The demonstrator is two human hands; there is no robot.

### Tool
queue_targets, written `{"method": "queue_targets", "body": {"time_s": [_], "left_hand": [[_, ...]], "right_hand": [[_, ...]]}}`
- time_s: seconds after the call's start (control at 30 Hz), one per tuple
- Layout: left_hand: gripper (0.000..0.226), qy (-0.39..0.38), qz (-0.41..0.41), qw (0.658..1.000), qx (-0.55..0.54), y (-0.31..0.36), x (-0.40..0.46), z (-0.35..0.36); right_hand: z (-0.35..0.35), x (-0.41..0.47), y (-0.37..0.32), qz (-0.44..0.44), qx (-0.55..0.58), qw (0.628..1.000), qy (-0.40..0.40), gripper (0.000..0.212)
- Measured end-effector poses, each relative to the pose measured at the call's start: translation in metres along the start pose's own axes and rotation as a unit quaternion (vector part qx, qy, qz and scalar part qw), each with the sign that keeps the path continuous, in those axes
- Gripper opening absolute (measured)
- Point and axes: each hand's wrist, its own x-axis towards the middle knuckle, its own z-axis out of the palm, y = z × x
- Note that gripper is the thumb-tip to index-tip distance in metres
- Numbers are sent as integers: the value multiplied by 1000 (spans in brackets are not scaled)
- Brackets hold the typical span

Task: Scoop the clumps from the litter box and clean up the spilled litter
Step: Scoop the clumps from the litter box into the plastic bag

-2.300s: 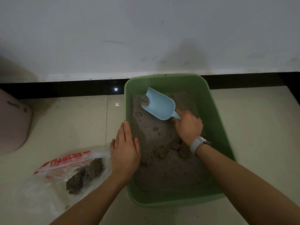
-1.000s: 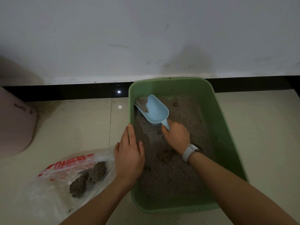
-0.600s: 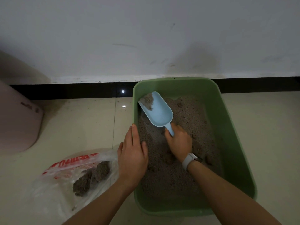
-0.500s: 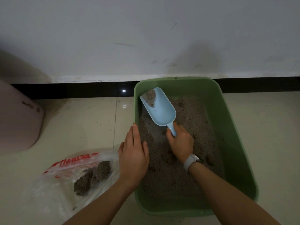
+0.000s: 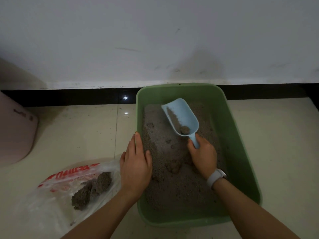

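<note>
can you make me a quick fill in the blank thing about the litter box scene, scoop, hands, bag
1. The right hand grips the handle of the light ____ scoop.
2. The left hand rests with straight fingers on the ____ rim of the green litter box.
3. A small clump lies inside the scoop, near its ____ end.
4. The clear plastic bag with dark clumps in it lies on the floor to the ____ of the box.

Missing words: blue; left; handle; left
</note>
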Motion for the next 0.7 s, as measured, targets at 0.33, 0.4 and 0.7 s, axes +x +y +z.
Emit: {"method": "queue_targets", "body": {"time_s": [0.33, 0.4, 0.7], "left_hand": [[60, -26, -9, 1000, -8, 3, 0, -3], [62, -30, -11, 999, -11, 4, 1, -5], [61, -32, -12, 999, -12, 4, -1, -4]], "right_hand": [[-41, 4, 13, 79, -66, 994, -31, 28], [-47, 8, 9, 72, -87, 993, -47, 29], [-40, 32, -12, 47, -162, 984, -52, 34]]}}
